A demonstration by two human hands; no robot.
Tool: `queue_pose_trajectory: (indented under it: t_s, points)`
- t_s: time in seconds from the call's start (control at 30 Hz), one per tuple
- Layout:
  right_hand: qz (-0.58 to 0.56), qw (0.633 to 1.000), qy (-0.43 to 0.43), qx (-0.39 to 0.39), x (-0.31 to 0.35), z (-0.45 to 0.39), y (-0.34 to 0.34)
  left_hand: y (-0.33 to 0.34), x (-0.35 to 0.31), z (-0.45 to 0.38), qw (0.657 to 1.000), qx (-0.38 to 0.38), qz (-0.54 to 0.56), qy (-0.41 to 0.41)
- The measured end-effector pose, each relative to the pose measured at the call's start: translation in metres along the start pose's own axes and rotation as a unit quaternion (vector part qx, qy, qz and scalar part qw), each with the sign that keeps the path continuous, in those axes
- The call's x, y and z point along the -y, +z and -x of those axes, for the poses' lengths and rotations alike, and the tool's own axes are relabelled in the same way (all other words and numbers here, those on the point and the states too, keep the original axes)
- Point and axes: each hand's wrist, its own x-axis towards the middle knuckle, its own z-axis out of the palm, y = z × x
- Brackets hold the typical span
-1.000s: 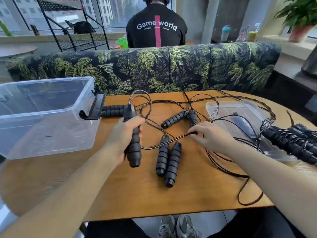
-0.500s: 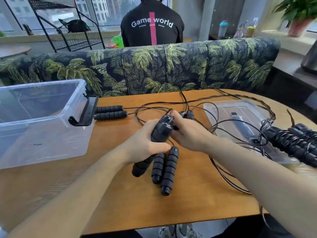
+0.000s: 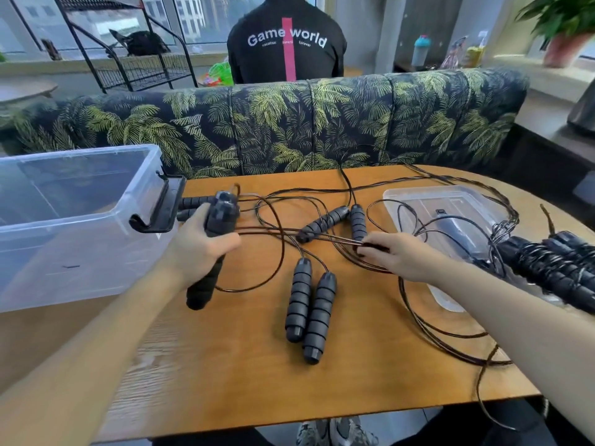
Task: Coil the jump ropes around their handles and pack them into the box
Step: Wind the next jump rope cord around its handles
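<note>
My left hand point(image 3: 201, 249) grips a pair of black jump rope handles point(image 3: 212, 249), held upright-tilted above the wooden table point(image 3: 225, 381). Their thin black cord point(image 3: 289, 235) runs rightward to my right hand point(image 3: 396, 255), which pinches it just above the table. A second handle pair point(image 3: 307, 312) lies flat at the centre, a third pair point(image 3: 335, 220) behind it, and a fourth point(image 3: 190, 204) beside the box latch. The clear plastic box point(image 3: 80, 226) stands at the left with its top off. Coiled ropes point(image 3: 553, 268) lie at the right edge.
A clear box lid point(image 3: 450, 204) lies upside down at the right under loose cords, and more cord point(image 3: 450, 346) loops over the table's near right edge. A leaf-print sofa back point(image 3: 289, 123) borders the far side, with a person seated beyond it.
My hands, together at the handle tops half a second ago, have separated. The left hand carried the handles left toward the box; the right hand drew the cord out to the right.
</note>
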Motion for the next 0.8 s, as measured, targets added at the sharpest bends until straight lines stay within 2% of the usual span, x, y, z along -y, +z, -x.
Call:
queue_pose_trajectory:
  t_s: [0.13, 0.23, 0.33, 0.4, 0.47, 0.53, 0.63, 0.7, 0.8]
  points:
    - [0.006, 1.000, -0.014, -0.027, 0.019, -0.002, -0.009, 0.007, 0.014, 0.004, 0.988, 0.078, -0.135, -0.018]
    - [0.054, 0.997, -0.054, -0.024, 0.039, -0.005, -0.014, 0.013, 0.007, 0.012, 0.980, 0.085, -0.177, 0.027]
    - [0.112, 0.989, -0.089, -0.025, 0.058, -0.008, -0.016, 0.025, -0.018, 0.019, 0.970, 0.117, -0.154, 0.146]
    - [0.090, 0.990, -0.108, -0.018, 0.071, -0.010, -0.016, 0.040, -0.029, 0.019, 0.938, 0.158, -0.189, 0.242]
    - [0.062, 0.986, -0.153, -0.004, 0.083, -0.009, -0.017, 0.056, -0.032, 0.013, 0.907, 0.181, -0.241, 0.296]
    - [0.043, 0.982, -0.182, 0.017, 0.082, -0.008, -0.016, 0.064, -0.034, 0.009, 0.889, 0.186, -0.276, 0.313]
    - [0.015, 0.984, -0.175, 0.032, 0.084, -0.004, -0.017, 0.067, -0.034, 0.007, 0.860, 0.211, -0.314, 0.343]
    - [-0.013, 0.983, -0.177, 0.035, 0.082, -0.007, -0.014, 0.067, -0.039, 0.010, 0.862, 0.232, -0.309, 0.329]
    - [-0.028, 0.985, -0.161, 0.058, 0.082, -0.009, -0.016, 0.069, -0.045, 0.014, 0.873, 0.216, -0.320, 0.298]
